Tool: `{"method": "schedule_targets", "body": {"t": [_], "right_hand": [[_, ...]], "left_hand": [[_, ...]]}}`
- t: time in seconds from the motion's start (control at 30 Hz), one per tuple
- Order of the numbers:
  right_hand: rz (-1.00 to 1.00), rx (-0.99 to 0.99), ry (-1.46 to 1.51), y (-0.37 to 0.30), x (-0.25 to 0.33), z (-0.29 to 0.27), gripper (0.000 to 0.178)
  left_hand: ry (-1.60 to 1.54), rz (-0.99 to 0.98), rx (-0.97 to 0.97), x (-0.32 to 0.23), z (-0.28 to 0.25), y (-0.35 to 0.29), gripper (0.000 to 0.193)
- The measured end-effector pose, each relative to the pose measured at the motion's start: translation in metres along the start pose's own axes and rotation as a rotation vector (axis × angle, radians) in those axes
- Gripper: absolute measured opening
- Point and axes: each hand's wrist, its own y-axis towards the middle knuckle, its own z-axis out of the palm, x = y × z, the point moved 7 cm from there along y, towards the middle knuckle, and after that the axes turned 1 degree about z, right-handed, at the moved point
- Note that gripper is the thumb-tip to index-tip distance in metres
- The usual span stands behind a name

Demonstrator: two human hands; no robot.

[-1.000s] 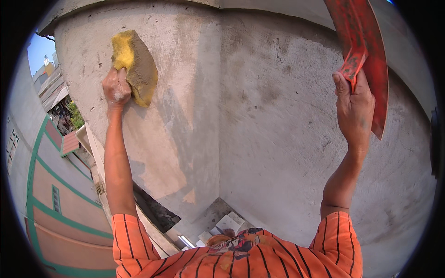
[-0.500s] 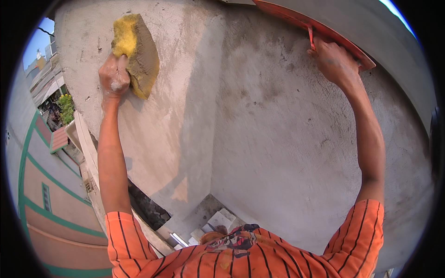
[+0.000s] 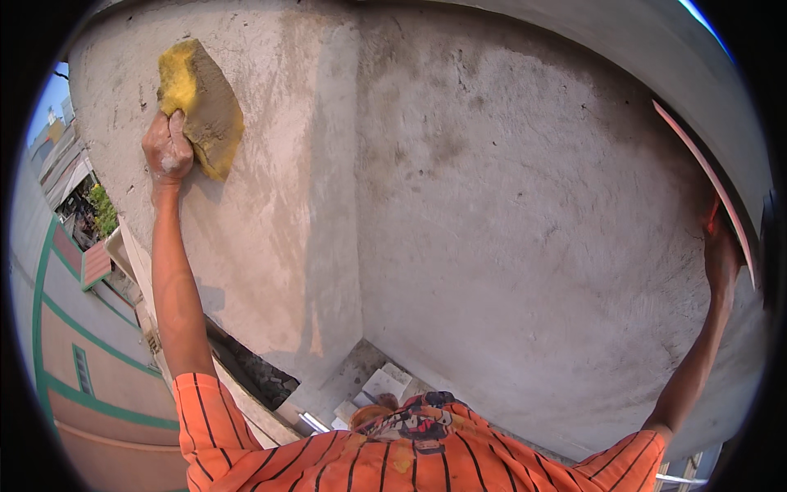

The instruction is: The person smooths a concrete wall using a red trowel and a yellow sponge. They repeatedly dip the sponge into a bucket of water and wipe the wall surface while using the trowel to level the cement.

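My left hand [image 3: 169, 149] is closed round the lower edge of a big sponge [image 3: 215, 111], bright yellow on one side and coated grey-brown on its broad face. The sponge is up against or just in front of the left plastered wall [image 3: 266, 238]; I cannot tell if it touches. At the far right, my right hand [image 3: 723, 256] grips the handle of a long red plastering float [image 3: 719, 185]. The float appears nearly edge-on, at the border between the right plastered wall [image 3: 508, 230] and the overhanging surface. My right fingers are partly hidden in shadow.
The two plastered walls meet in a vertical corner [image 3: 359, 205]. A smooth slab [image 3: 705, 74] curves over the top right. Below are a dark gap [image 3: 250, 373] and pale blocks [image 3: 385, 383]. Beyond the wall's left edge stand a green-trimmed building [image 3: 106, 369] and a leafy plant [image 3: 102, 209].
My right hand has swung far to the right and down with the float, which has turned steeper. The left hand and sponge sit slightly farther left and lower in view.
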Motion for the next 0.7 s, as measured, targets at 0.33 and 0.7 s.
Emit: {"method": "schedule_targets", "body": {"t": [0.33,0.7], "right_hand": [[-0.267,-0.022,0.335,0.006,0.183,-0.089,0.041],[-0.554,-0.461,0.256,0.137,0.436,-0.133,0.033]], "left_hand": [[-0.015,-0.028,0.020,-0.008,0.001,0.004,0.015],[-0.057,-0.022,-0.016,-0.012,-0.006,0.005,0.017]]}}
